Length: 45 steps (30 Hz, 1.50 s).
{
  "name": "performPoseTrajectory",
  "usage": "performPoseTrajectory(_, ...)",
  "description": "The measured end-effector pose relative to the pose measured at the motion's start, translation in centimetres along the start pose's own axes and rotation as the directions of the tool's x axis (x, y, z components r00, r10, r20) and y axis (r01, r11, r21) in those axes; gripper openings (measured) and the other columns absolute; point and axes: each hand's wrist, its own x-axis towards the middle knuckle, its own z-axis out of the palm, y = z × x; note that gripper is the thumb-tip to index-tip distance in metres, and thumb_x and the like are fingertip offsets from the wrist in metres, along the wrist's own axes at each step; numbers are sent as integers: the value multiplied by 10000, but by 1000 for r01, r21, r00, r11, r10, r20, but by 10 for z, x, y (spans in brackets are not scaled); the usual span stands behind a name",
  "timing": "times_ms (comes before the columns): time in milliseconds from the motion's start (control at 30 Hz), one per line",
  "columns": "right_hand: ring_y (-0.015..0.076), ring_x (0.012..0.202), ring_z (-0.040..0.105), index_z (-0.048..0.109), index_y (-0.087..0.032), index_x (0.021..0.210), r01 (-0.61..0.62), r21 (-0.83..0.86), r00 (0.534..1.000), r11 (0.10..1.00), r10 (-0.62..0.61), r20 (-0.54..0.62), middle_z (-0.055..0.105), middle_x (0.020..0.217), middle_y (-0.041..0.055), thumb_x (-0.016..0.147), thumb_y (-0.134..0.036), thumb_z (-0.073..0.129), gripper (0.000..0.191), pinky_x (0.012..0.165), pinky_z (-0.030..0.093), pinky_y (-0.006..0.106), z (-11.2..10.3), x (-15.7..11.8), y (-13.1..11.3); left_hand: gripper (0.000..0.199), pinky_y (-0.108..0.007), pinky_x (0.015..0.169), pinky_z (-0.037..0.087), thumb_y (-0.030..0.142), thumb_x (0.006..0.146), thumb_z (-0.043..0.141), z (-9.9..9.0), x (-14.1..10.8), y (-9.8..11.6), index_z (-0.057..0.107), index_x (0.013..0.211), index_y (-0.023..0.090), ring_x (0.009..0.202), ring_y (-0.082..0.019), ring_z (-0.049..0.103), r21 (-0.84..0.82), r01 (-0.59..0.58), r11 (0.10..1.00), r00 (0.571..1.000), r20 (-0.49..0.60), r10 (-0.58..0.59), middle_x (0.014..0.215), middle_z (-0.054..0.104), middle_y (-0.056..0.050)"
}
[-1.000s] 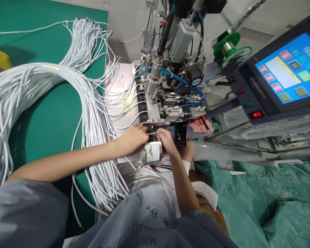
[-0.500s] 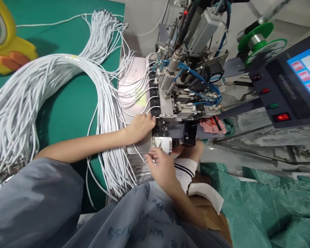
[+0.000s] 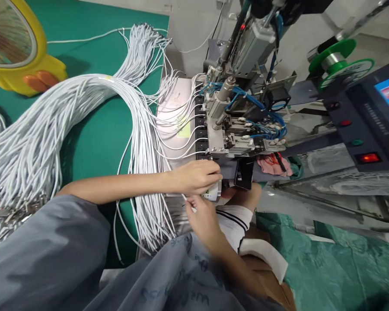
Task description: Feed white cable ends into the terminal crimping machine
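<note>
My right hand (image 3: 205, 218) is closed in a pinch on a white cable (image 3: 183, 196), near its end. Just above it, my left hand (image 3: 197, 176) lies across the near end of the machine's row of black holders (image 3: 201, 134), palm down. Its fingers are bent and together over a pale, round-ended metal piece (image 3: 216, 193); whatever is between the fingertips is hidden. Several white cables run from the big bundle (image 3: 139, 142) into the black holders. The bundle passes under my left forearm.
The machine (image 3: 218, 103) with blue air tubes stands ahead, beside a control box (image 3: 353, 125) and a green solder-wire spool (image 3: 333, 60). A phone (image 3: 244, 172) lies below it. On the green table (image 3: 94, 138) at left stands a yellow duck-shaped fan (image 3: 40, 65).
My left hand has left the cable at the nearest black holder and moved right and nearer, over the round-ended metal piece. My right hand still pinches the cable. The view has shifted slightly.
</note>
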Motion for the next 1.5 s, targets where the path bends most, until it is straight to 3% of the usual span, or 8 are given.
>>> performPoseTrajectory(100, 157, 603, 628, 600, -190, 823, -71, 116, 989, 991, 85, -124, 671, 671, 12, 798, -189, 543, 62, 601, 473, 260, -33, 16, 15, 252, -320, 748, 459, 213, 921, 415, 0, -2, -2, 614, 1034, 106, 873, -198, 529, -44, 39, 998, 992, -115, -44, 944, 625, -99)
performPoseTrajectory(267, 124, 622, 606, 563, -182, 963, -51, 483, 953, 874, 187, -238, 644, 683, -11, 740, -222, 632, 237, 605, 485, 234, -76, 51, 32, 297, -295, 718, 488, 283, 948, 406, 7, -3, -9, 608, 1077, 108, 815, -171, 569, -244, 210, 947, 969, -73, -234, 902, 637, -89)
performPoseTrajectory(433, 131, 671, 612, 601, -169, 796, 29, 718, 899, 695, 296, -323, 642, 712, 12, 678, -236, 697, 166, 663, 505, 262, -67, 62, 22, 273, -252, 634, 483, 219, 940, 417, 13, -4, -15, 612, 1085, 95, 742, -143, 584, -399, 228, 888, 950, -109, -292, 838, 616, -78)
performPoseTrajectory(633, 118, 679, 595, 645, -175, 719, 154, 774, 879, 614, 272, -390, 624, 749, 5, 700, -212, 692, 63, 632, 487, 238, -53, 59, 16, 241, -263, 670, 489, 195, 927, 425, 9, -3, -12, 632, 1027, 124, 782, -145, 582, -456, 206, 866, 947, -130, -294, 861, 613, -77)
performPoseTrajectory(933, 150, 735, 594, 695, -183, 784, 154, 557, 922, 816, 83, -377, 646, 791, 39, 799, -247, 611, 107, 611, 452, 258, -62, 59, 27, 223, -232, 614, 442, 186, 915, 426, 12, -5, -14, 638, 956, 132, 689, -131, 567, -472, 230, 851, 940, -118, -320, 777, 627, -53)
performPoseTrajectory(1133, 86, 514, 405, 652, -153, 648, 103, 401, 941, 910, 41, -335, 493, 570, -19, 800, -255, 591, 193, 496, 316, 240, -69, 60, 29, 237, -219, 556, 389, 134, 877, 388, 11, -4, -15, 625, 872, 130, 613, -127, 543, -323, 230, 918, 964, -53, -260, 680, 588, -29)
performPoseTrajectory(1367, 97, 516, 356, 592, -163, 573, 92, 490, 864, 867, 175, -471, 373, 535, -29, 806, -305, 576, 273, 491, 286, 253, -47, 59, 23, 263, -215, 545, 403, 229, 923, 417, 12, -4, -11, 647, 836, 137, 606, -115, 549, -388, 222, 894, 954, -102, -281, 663, 591, -27)
performPoseTrajectory(1500, 92, 489, 297, 561, -173, 552, 83, 295, 823, 952, 101, -559, 296, 511, -41, 834, -303, 543, 311, 486, 262, 262, -48, 58, 16, 262, -225, 575, 428, 241, 925, 434, 12, -5, -10, 663, 844, 141, 633, -118, 554, -350, 235, 907, 944, -141, -300, 693, 622, -39)
